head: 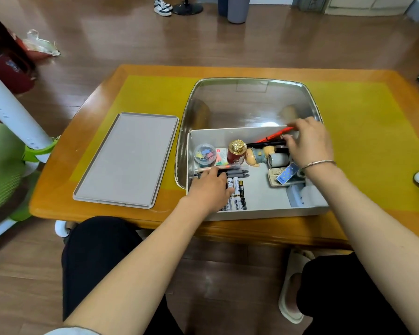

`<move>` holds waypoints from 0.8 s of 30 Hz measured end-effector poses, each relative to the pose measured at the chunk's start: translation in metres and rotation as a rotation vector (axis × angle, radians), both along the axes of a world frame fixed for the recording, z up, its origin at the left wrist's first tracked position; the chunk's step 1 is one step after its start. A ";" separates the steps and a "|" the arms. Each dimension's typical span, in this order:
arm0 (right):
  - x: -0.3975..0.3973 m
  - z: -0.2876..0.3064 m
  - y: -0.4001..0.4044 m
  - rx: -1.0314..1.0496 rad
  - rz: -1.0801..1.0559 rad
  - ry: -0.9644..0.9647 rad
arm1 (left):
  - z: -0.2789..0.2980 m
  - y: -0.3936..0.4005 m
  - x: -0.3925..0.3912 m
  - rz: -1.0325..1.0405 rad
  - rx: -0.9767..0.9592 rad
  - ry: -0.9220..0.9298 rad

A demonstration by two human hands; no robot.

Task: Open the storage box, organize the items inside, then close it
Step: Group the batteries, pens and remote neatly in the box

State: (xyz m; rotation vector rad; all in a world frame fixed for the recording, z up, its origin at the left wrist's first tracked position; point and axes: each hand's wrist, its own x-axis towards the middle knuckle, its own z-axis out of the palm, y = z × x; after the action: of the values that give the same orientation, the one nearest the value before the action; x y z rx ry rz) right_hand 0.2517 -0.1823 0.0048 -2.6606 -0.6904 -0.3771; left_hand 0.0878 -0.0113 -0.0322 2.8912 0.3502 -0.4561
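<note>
Here the table (pixel 363 122) carries everything, and the first risk is its near edge: the storage box (pixel 264 210) sits flush against that edge, right of centre, so a push toward the person could tip it onto their lap. Its lid (pixel 126 158) lies flat on the table to the left of the box, well apart from it, so the box is already open and the sorting appears to be under way. A clear domed cover or tray (pixel 249 100) rises just behind the box's far wall, and a careless reach could knock against it. The right hand (pixel 310 141) works in the far right corner of the box, its fingers curled about the end of an orange-red pen (pixel 273 135) lying aslant over black pens; lifting it quickly could drag those along or bump the small bear figure (pixel 258 154) and the gold-capped red bottle (pixel 236 152) standing mid-box, which looks top-heavy. The left hand (pixel 211 187) reaches into the near left corner, its fingertips on a row of grey pens (pixel 235 174) and its palm over the batteries (pixel 236 189); whether it grips anything I cannot tell. A sweep there could roll the batteries loose or nudge the round tub of clips (pixel 205 154) at the far left corner.
</note>
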 end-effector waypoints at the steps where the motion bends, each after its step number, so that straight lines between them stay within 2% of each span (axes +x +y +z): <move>1: 0.008 0.001 -0.005 -0.024 -0.051 -0.008 | 0.000 0.000 0.000 0.004 -0.001 0.002; 4: 0.027 0.001 -0.011 -0.099 -0.181 -0.007 | -0.001 0.000 -0.002 0.013 -0.001 0.013; 7: 0.036 0.003 -0.006 -0.148 -0.218 0.012 | -0.002 0.001 -0.002 0.017 0.012 0.015; 13: 0.043 0.002 0.007 -0.110 -0.271 0.119 | -0.004 0.002 -0.001 0.024 0.016 0.010; 18: 0.043 0.006 0.009 0.238 -0.133 0.231 | -0.006 0.003 -0.001 0.030 0.004 0.002; 24: 0.024 0.022 0.000 0.652 -0.037 0.119 | -0.006 0.003 0.000 0.032 -0.011 0.003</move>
State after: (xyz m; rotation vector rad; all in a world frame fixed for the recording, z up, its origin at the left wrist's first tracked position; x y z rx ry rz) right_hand 0.2757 -0.1825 0.0270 -2.0566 -0.3918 -0.3723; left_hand 0.0876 -0.0079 -0.0378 2.8702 0.3926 -0.4550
